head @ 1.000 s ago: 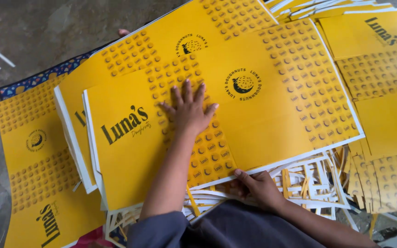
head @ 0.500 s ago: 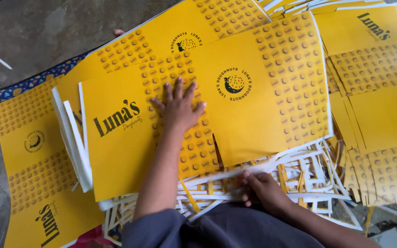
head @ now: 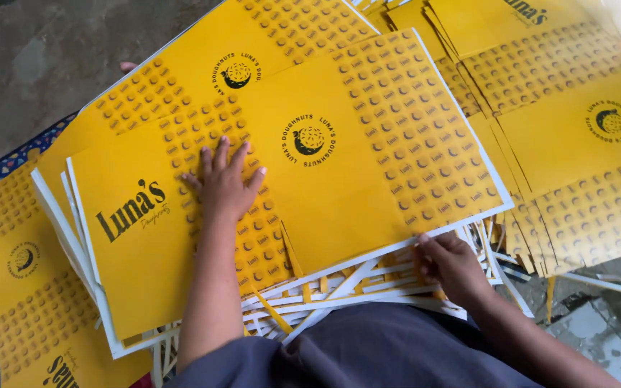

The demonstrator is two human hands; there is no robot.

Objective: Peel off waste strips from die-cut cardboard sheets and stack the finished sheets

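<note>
A stack of large yellow printed cardboard sheets [head: 368, 165] with white borders, dot patterns and round black logos lies in front of me. My left hand [head: 223, 183] presses flat on the top sheet, fingers spread, holding nothing. My right hand [head: 448, 260] is at the near edge of the stack, fingers curled on the white and yellow cut strips [head: 339, 287] that stick out from under the sheets. Whether it grips a strip or only touches them I cannot tell.
More yellow sheets [head: 576, 129] fan out at the right and others [head: 16, 280] lie at the lower left. A blue patterned mat [head: 5, 164] peeks out at the left. Grey concrete floor [head: 44, 57] lies beyond. My dark grey clothing [head: 368, 352] fills the bottom.
The top sheet has slid to the left and slightly toward me under my left hand. My right hand has moved right along the near edge, among the strips.
</note>
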